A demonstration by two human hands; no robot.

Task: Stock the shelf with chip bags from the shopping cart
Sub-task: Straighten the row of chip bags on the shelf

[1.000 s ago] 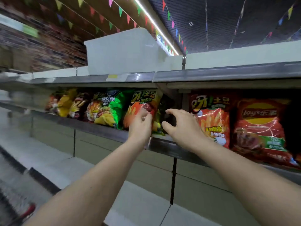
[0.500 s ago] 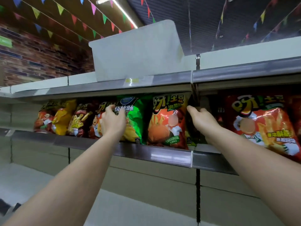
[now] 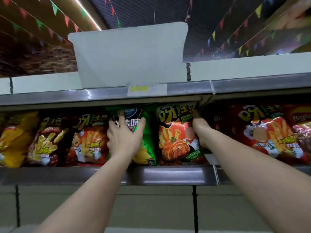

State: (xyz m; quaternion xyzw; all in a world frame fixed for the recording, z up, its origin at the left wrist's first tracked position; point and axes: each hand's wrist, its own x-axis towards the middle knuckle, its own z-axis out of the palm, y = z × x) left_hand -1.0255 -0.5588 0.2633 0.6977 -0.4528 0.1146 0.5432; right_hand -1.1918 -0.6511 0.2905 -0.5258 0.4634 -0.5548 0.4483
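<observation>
Shelf point(image 3: 168, 175) row looks mostly filled. Left hand point(image 3: 124, 137), fingers spread, presses green bag point(image 3: 148, 140); right hand point(image 3: 200, 130) at orange bag point(image 3: 175, 140) edge, grip unclear. Cart unseen.

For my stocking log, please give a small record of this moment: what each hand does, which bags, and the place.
place: shelf under a white divider
left hand: fingers spread flat on the green chip bag
right hand: reaches behind the right edge of the red-orange chip bag; grip hidden
row: bags upright, side by side
price label: upper rail
</observation>
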